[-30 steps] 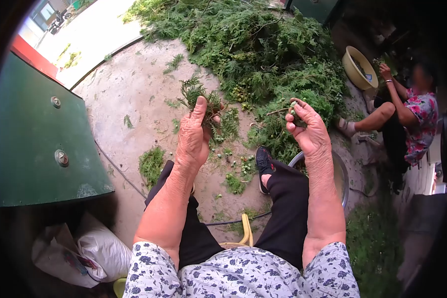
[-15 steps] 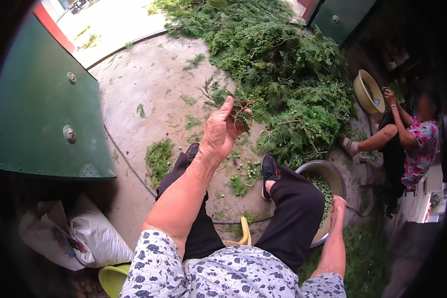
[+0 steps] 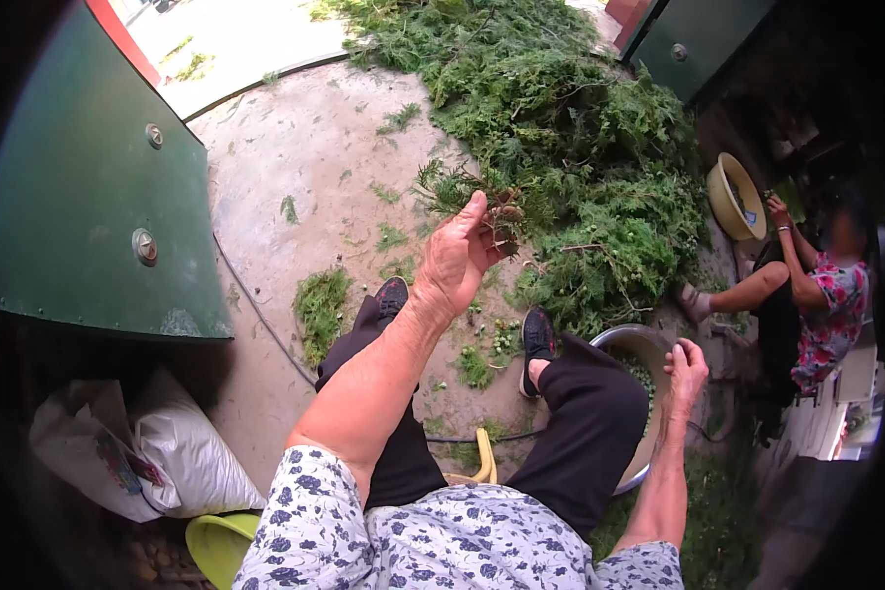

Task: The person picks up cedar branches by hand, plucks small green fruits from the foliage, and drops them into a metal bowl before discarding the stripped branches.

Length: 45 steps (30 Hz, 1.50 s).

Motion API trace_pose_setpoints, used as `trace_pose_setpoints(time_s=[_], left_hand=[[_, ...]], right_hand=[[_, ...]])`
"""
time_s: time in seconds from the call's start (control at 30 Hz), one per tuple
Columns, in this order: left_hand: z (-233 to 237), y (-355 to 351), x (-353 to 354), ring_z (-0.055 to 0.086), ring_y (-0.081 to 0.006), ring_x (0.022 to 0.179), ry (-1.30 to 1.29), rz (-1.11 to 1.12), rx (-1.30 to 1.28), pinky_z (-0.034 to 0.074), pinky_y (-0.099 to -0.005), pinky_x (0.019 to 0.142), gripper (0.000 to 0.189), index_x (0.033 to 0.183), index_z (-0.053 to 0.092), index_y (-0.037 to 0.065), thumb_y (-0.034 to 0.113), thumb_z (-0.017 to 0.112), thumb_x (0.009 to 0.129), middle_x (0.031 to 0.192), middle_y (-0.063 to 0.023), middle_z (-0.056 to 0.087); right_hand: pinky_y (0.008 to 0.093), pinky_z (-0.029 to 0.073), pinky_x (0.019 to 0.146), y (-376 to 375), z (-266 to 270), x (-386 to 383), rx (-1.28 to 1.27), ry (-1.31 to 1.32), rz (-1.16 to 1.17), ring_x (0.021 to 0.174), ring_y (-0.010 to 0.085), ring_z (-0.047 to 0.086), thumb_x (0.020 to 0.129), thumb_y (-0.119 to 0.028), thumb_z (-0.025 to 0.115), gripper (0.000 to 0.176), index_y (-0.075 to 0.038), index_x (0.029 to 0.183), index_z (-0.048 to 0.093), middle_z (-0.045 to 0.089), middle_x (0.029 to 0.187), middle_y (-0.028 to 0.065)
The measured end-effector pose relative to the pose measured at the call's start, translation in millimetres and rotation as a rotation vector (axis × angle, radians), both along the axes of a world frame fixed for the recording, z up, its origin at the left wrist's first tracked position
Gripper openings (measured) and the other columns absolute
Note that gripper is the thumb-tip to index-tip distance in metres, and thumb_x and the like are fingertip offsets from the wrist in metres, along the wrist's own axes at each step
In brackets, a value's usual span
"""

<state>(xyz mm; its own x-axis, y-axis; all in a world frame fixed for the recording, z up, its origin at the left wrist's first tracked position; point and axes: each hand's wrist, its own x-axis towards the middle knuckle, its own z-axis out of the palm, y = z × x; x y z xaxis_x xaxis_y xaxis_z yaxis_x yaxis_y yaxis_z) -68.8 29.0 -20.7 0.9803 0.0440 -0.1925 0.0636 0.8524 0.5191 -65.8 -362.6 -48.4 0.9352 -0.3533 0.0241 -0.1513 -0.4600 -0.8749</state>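
Raised in front of me, my left hand [image 3: 462,256] is closed around a small green sprig [image 3: 452,189], its leafy end sticking out past the thumb. My right hand [image 3: 687,372] is over the right rim of a metal basin [image 3: 649,342], its fingers bent; whether something small is between them is too small to tell. Inside the basin lie many small green berries [image 3: 643,376], partly hidden by my knee and hand. Beyond my left hand spreads a large heap of green branches [image 3: 600,197].
A person [image 3: 826,305] sits at the right beside a yellow basin [image 3: 736,197]. Green metal door [image 3: 79,197] at left, white sack [image 3: 189,457] and lime-green basin [image 3: 216,546] lower left. A cable [image 3: 256,300] crosses the floor; a yellow curved piece [image 3: 486,457] is between my legs.
My right hand has risen from inside the basin to above its rim. My left hand, still holding the sprig, appears slightly further right as the view shifts a little.
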Motion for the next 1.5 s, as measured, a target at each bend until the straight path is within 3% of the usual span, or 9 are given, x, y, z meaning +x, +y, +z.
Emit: trace_pose_setpoints(time_s=[0.3,0.53,0.73,0.8,0.93,1.03,1.13,1.2,1.5], left_hand=[[-4,-10,-8,0.055,-0.0169,0.092,-0.015,-0.023,0.031,0.046,-0.0358,0.08,0.039,0.108,0.056,0.005,0.039,0.049,0.09,0.1,-0.0045,0.061],[-12,-5,-12,0.053,-0.0118,0.083,0.101,-0.043,0.281,0.044,-0.0281,0.072,0.034,0.097,0.059,0.002,0.034,0.06,0.085,0.087,-0.0042,0.059],[-11,23,-10,0.049,-0.0121,0.086,0.124,0.43,0.354,0.039,-0.028,0.081,0.036,0.106,0.055,-0.001,0.025,0.063,0.083,0.092,-0.0035,0.058],[-15,17,-11,0.05,-0.0088,0.082,0.108,0.427,0.419,0.04,-0.0243,0.074,0.028,0.101,0.058,0.0,0.022,0.06,0.084,0.088,-0.0009,0.059],[-12,13,-11,0.054,-0.0081,0.074,0.099,0.307,0.34,0.042,-0.0226,0.066,0.024,0.1,0.057,0.002,0.021,0.059,0.086,0.086,-0.0006,0.06],[-1,26,-11,0.056,-0.0083,0.072,0.129,0.409,0.32,0.044,-0.0221,0.065,0.023,0.102,0.056,0.003,0.02,0.058,0.086,0.086,-0.0015,0.061],[1,42,-16,0.057,-0.0082,0.073,0.165,0.559,0.307,0.044,-0.0216,0.065,0.023,0.103,0.055,0.005,0.019,0.057,0.087,0.087,-0.0019,0.061],[3,50,-17,0.057,-0.0083,0.073,0.17,0.61,0.313,0.044,-0.0212,0.064,0.022,0.104,0.055,0.005,0.019,0.057,0.087,0.087,-0.0019,0.062],[3,53,-19,0.06,-0.0118,0.072,0.305,0.562,0.223,0.047,-0.0239,0.064,0.017,0.098,0.054,0.005,0.017,0.057,0.087,0.087,-0.0043,0.063]], right_hand=[[0.0205,0.046,0.053,252,61,5,0.793,0.229,0.683,0.074,0.0138,0.061,0.087,-0.019,0.058,0.036,0.003,0.114,0.048,0.06,0.096,0.007],[0.0187,0.038,0.044,269,48,17,0.752,0.232,0.523,0.054,0.0067,0.054,0.083,-0.015,0.063,0.011,-0.005,0.086,0.06,0.061,0.07,-0.0003],[0.0336,0.036,0.051,236,-18,4,-0.405,0.115,0.928,0.051,0.0182,0.043,0.073,-0.015,0.063,0.026,0.004,0.065,0.048,0.048,0.054,0.012],[0.0397,0.046,0.064,230,-43,-27,-0.625,0.703,1.185,0.07,0.0326,0.06,0.07,-0.019,0.063,0.022,0.003,0.074,0.06,0.06,0.069,0.0193],[0.0402,0.048,0.073,213,-102,-69,-1.029,0.954,1.845,0.082,0.0322,0.061,0.066,-0.023,0.065,0.024,-0.007,0.084,0.066,0.064,0.08,0.0162],[0.0375,0.049,0.07,252,-83,-14,-0.859,0.639,1.737,0.073,0.027,0.062,0.068,-0.019,0.066,0.02,-0.004,0.082,0.065,0.063,0.075,0.0161],[0.0277,0.051,0.075,339,27,76,0.628,0.175,0.988,0.089,0.0195,0.061,0.085,-0.008,0.057,0.037,0.006,0.118,0.047,0.059,0.103,0.016],[0.0292,0.049,0.086,364,87,97,0.87,-0.178,1.005,0.099,0.0214,0.059,0.087,-0.008,0.055,0.04,0.006,0.123,0.041,0.054,0.112,0.0154],[0.0252,0.052,0.057,281,-108,47,0.54,0.383,0.53,0.067,0.016,0.062,0.087,-0.009,0.052,0.025,0.003,0.108,0.054,0.062,0.084,0.0104]])
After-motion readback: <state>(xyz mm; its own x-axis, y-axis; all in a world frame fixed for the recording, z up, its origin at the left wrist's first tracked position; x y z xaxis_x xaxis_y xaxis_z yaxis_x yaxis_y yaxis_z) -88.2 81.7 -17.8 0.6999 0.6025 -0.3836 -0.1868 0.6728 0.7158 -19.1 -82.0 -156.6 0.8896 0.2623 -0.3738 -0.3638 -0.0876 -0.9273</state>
